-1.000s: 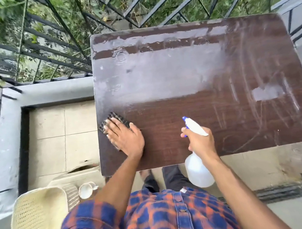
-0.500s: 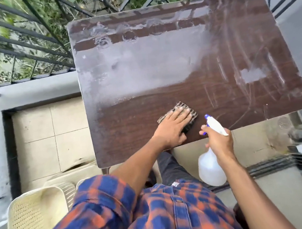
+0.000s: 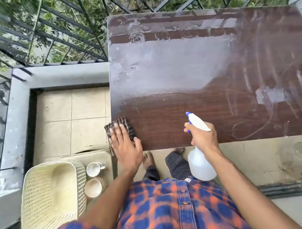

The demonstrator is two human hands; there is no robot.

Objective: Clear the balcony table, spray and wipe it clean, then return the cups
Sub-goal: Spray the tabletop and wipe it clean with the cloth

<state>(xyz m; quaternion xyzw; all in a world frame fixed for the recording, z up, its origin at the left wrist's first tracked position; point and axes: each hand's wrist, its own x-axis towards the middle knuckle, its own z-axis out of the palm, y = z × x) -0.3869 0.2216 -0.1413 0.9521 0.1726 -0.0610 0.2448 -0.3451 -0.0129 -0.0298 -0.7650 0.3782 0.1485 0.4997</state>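
I see the left hand has swept the cloth from the middle of the frame to the table corner at left, now well apart from the spray bottle (view swung left too). Both cups now show lower left.

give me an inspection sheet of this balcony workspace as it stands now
surface: brown table, near strip dark and clean-looking, far part filmed with pale residue and ring marks
job's things: checked cloth at the near left corner, partly over the edge; spray bottle, nozzle over the near edge; two cups on a cream plastic chair
clutter: nothing seen
hands: left hand flat on the cloth; right hand grips the bottle's neck
cables: nothing seen
surroundings: metal railing, greenery beyond, tiled floor
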